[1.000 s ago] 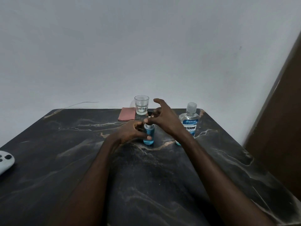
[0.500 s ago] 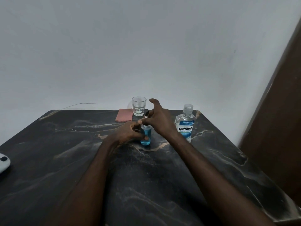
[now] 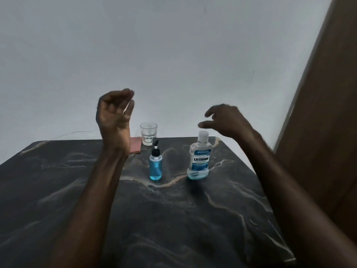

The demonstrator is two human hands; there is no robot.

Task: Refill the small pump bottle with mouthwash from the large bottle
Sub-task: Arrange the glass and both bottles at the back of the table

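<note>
Looking down from the head camera, both hands are up in the air and off everything. The left hand (image 3: 115,111) is raised above the table, fingers loosely curled, holding nothing. The right hand (image 3: 226,119) hovers with fingers spread and empty, just above and to the right of the large bottle's cap, not touching it.

And there's the small pump bottle (image 3: 155,165), standing upright near the middle of the dark marbled table (image 3: 173,219), long axis vertical, black pump head on top with its nozzle angled up toward the far side. It's well filled with blue liquid. To its right, a little apart, the large bottle (image 3: 199,157) also stands upright, clear cap on, label facing the camera, only a shallow layer of blue at the bottom.

Behind the pump bottle, near the far edge, sits a clear drinking glass (image 3: 148,133), upright. Just left of it lies a flat reddish pad (image 3: 135,147), partly hidden by the left wrist. A brown panel (image 3: 318,113) rises at the right.
</note>
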